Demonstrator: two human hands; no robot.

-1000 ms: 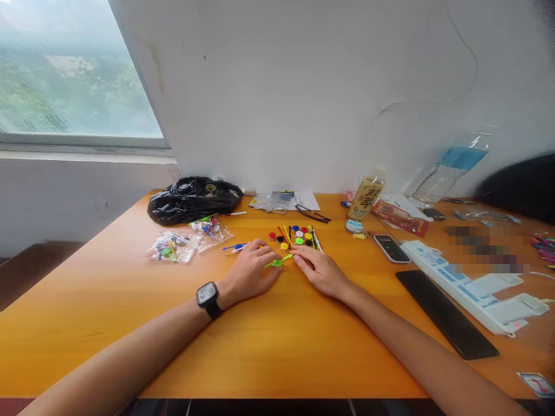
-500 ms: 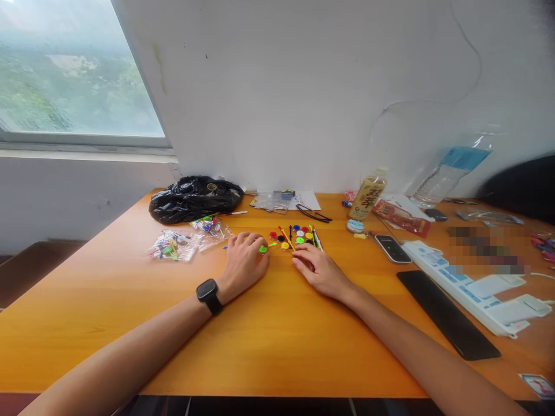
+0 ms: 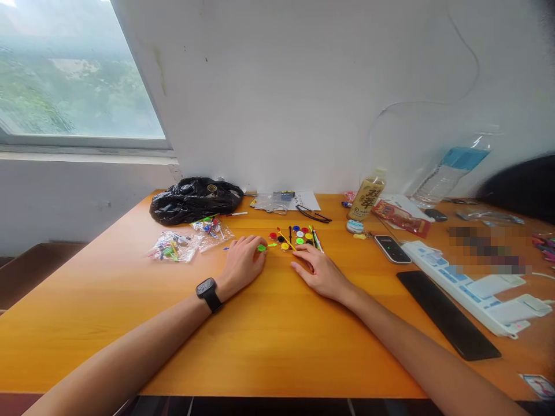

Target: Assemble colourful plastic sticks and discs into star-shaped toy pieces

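Observation:
My left hand [image 3: 243, 261], with a black watch on the wrist, lies on the orange table [image 3: 269, 335] with curled fingers pinching a small green disc-and-stick piece [image 3: 262, 248] at its fingertips. My right hand [image 3: 318, 268] rests flat on the table, fingers stretched toward a cluster of small coloured discs and thin sticks [image 3: 297, 236]. It holds nothing. The green piece sits at the left end of that cluster.
Two clear bags of coloured parts [image 3: 173, 245] and a black plastic bag [image 3: 195, 199] lie to the left. Glasses [image 3: 313, 214], a bottle [image 3: 366, 196], a phone [image 3: 392, 248], a white power strip [image 3: 477, 289] and a black slab [image 3: 446, 315] lie to the right.
My left hand has carried the green piece up and left, from the gap between both hands to the left end of the cluster. My right hand has barely shifted.

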